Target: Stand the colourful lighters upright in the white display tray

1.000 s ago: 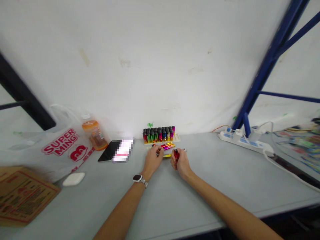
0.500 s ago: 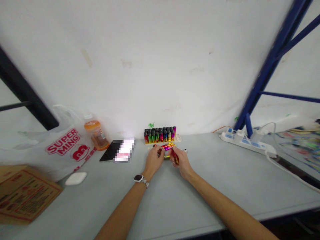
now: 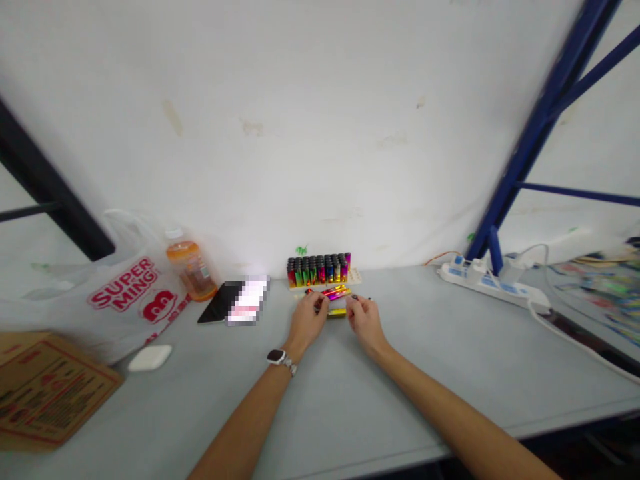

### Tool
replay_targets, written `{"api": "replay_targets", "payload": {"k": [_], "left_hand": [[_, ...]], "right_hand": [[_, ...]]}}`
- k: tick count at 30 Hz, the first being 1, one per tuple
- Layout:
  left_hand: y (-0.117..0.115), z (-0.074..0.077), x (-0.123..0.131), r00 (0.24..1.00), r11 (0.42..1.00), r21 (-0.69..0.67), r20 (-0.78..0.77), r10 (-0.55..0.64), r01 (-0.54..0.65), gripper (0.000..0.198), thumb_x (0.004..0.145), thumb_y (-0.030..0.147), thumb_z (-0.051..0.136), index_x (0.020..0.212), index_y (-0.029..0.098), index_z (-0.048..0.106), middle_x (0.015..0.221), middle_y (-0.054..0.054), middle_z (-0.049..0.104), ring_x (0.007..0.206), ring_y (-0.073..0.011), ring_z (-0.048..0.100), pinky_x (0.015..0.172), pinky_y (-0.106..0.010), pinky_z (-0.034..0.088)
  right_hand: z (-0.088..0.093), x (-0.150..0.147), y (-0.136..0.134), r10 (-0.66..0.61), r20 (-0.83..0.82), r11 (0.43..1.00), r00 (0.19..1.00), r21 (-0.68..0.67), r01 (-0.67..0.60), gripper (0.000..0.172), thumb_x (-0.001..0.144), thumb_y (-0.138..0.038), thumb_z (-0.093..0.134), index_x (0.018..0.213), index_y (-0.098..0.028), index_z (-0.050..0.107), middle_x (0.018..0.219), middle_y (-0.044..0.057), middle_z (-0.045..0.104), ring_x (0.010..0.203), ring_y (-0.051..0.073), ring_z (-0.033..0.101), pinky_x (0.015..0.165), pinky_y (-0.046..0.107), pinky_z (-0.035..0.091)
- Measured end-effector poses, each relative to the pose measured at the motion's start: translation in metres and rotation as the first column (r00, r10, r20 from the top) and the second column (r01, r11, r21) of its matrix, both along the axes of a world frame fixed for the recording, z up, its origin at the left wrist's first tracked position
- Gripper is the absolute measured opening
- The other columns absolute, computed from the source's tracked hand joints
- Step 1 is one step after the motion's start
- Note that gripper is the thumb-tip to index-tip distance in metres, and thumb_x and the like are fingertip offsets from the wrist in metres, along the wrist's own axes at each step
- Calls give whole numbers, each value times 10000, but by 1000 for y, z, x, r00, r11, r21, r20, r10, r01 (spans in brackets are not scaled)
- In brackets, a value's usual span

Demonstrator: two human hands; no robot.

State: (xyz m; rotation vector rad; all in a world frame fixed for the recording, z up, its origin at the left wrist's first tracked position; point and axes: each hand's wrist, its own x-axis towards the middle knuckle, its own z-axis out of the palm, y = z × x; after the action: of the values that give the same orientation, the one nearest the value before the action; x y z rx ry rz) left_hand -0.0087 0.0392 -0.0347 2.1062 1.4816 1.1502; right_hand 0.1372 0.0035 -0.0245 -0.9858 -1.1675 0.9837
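Several shiny, many-coloured lighters with black tops point(image 3: 320, 268) stand in rows in a pale rack point(image 3: 355, 277) against the wall. In front of the rack lie a few loose lighters point(image 3: 337, 292), pink and gold. My left hand point(image 3: 307, 320) is closed at their left end; what its fingers grip is too small to name. A yellow lighter point(image 3: 337, 313) lies between my two hands. My right hand point(image 3: 367, 322) is closed to the right of it, with a small dark tip at its fingers that I cannot make out.
On the left are a cardboard box point(image 3: 55, 390), a plastic bag point(image 3: 125, 300), an orange bottle point(image 3: 193, 270), a white case point(image 3: 150, 358) and a tablet or phone point(image 3: 223, 301). A power strip point(image 3: 495, 287) with cables lies on the right beside a blue metal frame point(image 3: 530, 147).
My right hand has moved slightly right, away from my left. The red lighter seen at its fingers before no longer shows, and the yellow lighter is more exposed.
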Motion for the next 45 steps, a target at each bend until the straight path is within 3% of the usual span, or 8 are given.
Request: {"api": "replay_targets", "payload": {"k": [6,21,27,32,35,38,42,45], "left_hand": [[0,0,0,1000,1000,-11,2,4,-4,227,909,326,468,824,181,621,817,-32,678,764,-162,606,698,-260,429],[-1,1,0,1000,1000,-7,-10,3,-3,234,912,332,469,823,181,624,812,-33,671,755,-161,598,682,-256,420],[0,1,0,1000,1000,0,-8,-12,12,221,910,314,465,818,185,618,803,-27,659,762,-161,593,695,-257,417],[0,0,0,1000,1000,6,-14,-11,12,218,911,307,458,816,187,614,803,-28,654,767,-165,588,710,-264,420],[0,0,-1,1000,1000,8,-19,-5,5,214,907,310,464,810,188,610,798,-30,654,764,-166,588,717,-267,423],[0,1,-1,1000,1000,-12,-18,-3,3,223,910,314,455,812,185,608,810,-34,659,767,-166,594,720,-271,428],[-1,3,0,999,1000,-20,-37,-9,8,225,906,305,446,803,185,606,811,-33,655,770,-168,589,720,-277,429],[-1,2,0,999,1000,-26,-48,-2,1,212,900,304,456,809,189,609,808,-27,650,753,-163,582,718,-276,429]], "right_hand": [[-5,-1,-1,-76,53,995,996,65,73,291,805,-360,463,558,-215,412,468,-59,338,445,94,304,428,235,232],[-6,-3,-1,-40,17,998,999,52,39,281,803,-360,475,569,-219,408,461,-65,335,424,90,289,416,231,223],[-6,-3,-1,72,-33,997,997,7,-72,338,857,-469,510,648,-218,423,478,-86,313,412,78,250,399,227,197],[-5,-2,1,148,-66,988,987,58,-144,267,867,-479,557,885,-236,447,494,-117,374,395,83,300,394,201,249],[-3,5,8,135,-3,986,991,96,-135,278,842,-454,612,907,-231,460,569,-79,519,477,106,465,480,220,387],[1,22,19,94,121,978,988,176,-115,275,798,-433,672,849,-193,546,769,8,637,724,152,594,695,279,478],[5,52,36,-158,345,972,925,217,85,300,764,-449,696,874,-172,670,918,61,642,789,177,598,690,293,474],[6,69,50,-156,414,976,897,205,75,329,796,-468,649,908,-160,678,884,62,665,665,154,606,642,293,480]]}}
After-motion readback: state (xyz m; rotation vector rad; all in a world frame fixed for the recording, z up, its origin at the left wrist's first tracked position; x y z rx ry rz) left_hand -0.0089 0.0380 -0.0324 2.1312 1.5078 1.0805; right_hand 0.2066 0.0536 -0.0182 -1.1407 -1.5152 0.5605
